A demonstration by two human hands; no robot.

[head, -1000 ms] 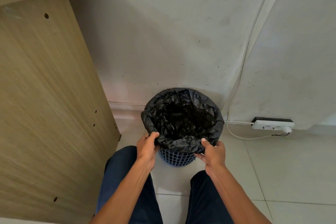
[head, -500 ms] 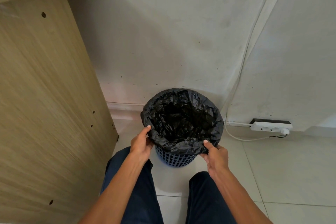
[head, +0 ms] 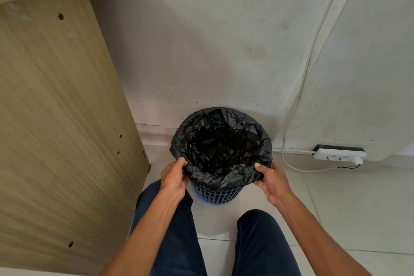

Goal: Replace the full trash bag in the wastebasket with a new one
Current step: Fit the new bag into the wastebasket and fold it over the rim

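A blue mesh wastebasket [head: 216, 195] stands on the tiled floor against the wall. A crinkled black trash bag [head: 220, 143] lines it, its edge folded down over the rim. My left hand [head: 173, 177] pinches the folded bag edge at the near left of the rim. My right hand [head: 270, 178] grips the bag edge at the near right, thumb on top. The bag's inside is dark, and I cannot tell what lies in it.
A wooden cabinet side [head: 62, 119] rises close on the left. A white power strip [head: 339, 154] with a cable [head: 298, 167] lies on the floor by the wall at right. My knees in dark trousers [head: 262, 242] are just in front of the basket.
Both hands have slid outward along the rim, the left further left and the right further right, still holding the bag's folded edge. The view has shifted slightly.
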